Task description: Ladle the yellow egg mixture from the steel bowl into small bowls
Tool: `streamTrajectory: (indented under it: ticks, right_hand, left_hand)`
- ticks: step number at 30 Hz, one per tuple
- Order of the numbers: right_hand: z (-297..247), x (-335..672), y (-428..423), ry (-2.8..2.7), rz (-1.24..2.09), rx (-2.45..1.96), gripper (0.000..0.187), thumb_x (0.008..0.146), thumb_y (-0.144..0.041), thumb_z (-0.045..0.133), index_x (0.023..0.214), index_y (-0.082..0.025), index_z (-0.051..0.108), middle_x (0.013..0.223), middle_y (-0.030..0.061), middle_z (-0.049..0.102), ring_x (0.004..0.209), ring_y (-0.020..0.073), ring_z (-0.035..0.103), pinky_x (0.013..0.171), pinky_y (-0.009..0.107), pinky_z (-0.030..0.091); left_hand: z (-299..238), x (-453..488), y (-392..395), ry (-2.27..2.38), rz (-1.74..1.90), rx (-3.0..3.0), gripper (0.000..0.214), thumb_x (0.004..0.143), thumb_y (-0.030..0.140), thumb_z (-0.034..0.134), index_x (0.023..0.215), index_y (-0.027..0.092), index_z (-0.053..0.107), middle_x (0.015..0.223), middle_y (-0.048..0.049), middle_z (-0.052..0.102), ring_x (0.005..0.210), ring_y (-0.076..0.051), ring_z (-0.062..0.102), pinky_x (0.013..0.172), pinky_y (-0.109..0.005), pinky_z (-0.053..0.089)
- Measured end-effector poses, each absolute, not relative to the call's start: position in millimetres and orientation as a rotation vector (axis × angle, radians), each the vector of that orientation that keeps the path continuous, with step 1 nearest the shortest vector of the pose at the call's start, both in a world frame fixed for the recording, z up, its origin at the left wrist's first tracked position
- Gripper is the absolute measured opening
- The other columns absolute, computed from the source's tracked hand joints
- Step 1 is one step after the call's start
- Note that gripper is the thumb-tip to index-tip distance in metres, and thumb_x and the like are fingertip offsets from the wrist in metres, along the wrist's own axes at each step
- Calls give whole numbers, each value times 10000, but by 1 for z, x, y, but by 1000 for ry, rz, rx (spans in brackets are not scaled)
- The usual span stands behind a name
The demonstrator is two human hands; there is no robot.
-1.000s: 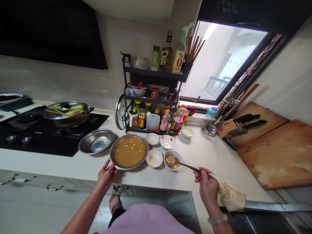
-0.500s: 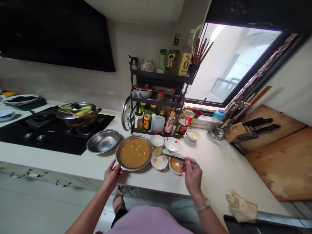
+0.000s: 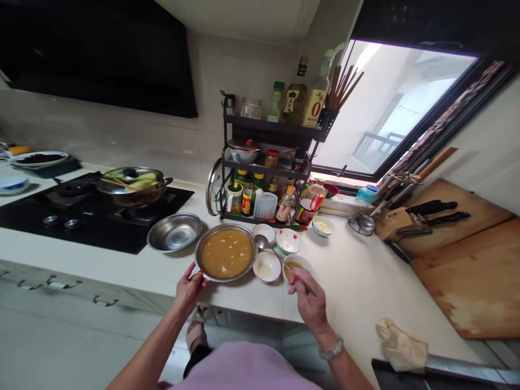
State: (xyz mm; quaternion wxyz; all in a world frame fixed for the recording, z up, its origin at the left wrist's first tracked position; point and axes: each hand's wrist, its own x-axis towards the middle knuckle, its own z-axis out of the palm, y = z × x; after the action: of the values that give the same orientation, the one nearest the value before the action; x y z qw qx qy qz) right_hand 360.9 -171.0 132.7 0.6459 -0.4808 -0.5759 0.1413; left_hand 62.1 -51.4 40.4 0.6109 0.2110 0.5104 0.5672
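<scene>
Left hand (image 3: 189, 281) grips the near rim of the steel dish (image 3: 226, 253) of brown liquid, lower centre of frame. Further right, right hand (image 3: 309, 297) holds a spoon (image 3: 262, 243), its tip at the dish's right rim, past a white bowl (image 3: 267, 266).

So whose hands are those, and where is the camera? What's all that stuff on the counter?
There's no machine here: those are a person's own two hands. The camera sits on their head and looks down, so you see what they see. The left hand holds the rim of a big metal dish of brown soup. The right hand holds a spoon among small bowls. On the white counter there's also a steel bowl, a rack of bottles and wooden boards.
</scene>
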Motion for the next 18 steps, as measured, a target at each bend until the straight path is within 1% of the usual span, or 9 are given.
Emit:
streamTrajectory:
  ticks: [3,6,9,13,18]
  right_hand:
    - [142,387,-190,-1082,285,-1278,187,887,-338,579,963,-217,699,739,25,660,501,131,587,476,277,540]
    - [142,413,-212,-978,260,-1397,258,838,-427,624,927,-195,694,648,3,634,468,131,563,445,277,529]
    - [132,429,-230,-986,282,-1479,299,798,-472,651,895,-195,708,649,2,637,460,128,555,418,271,520]
    - [113,431,-238,-992,351,-1522,336,781,-510,654,875,-193,714,651,3,645,453,126,562,419,266,519]
    - [101,428,-233,-734,352,-1484,414,779,-553,654,892,-154,655,562,-13,628,420,134,565,406,263,508]
  left_hand:
    - [39,62,-51,1184,1308,486,692,812,24,575,1464,97,354,558,20,616,432,-72,563,445,-146,452]
    - [35,60,-50,1182,1311,489,696,799,32,607,1452,109,380,565,19,620,440,-71,567,457,-148,461]
    - [32,59,-49,1189,1311,488,687,812,27,590,1457,115,372,565,21,619,446,-72,578,470,-152,475]
    - [34,59,-50,1198,1292,502,668,838,20,551,1467,117,351,560,25,614,440,-68,578,472,-153,481]
    - [42,62,-51,1225,1297,494,643,836,8,552,1449,106,383,554,26,606,435,-64,568,459,-147,473]
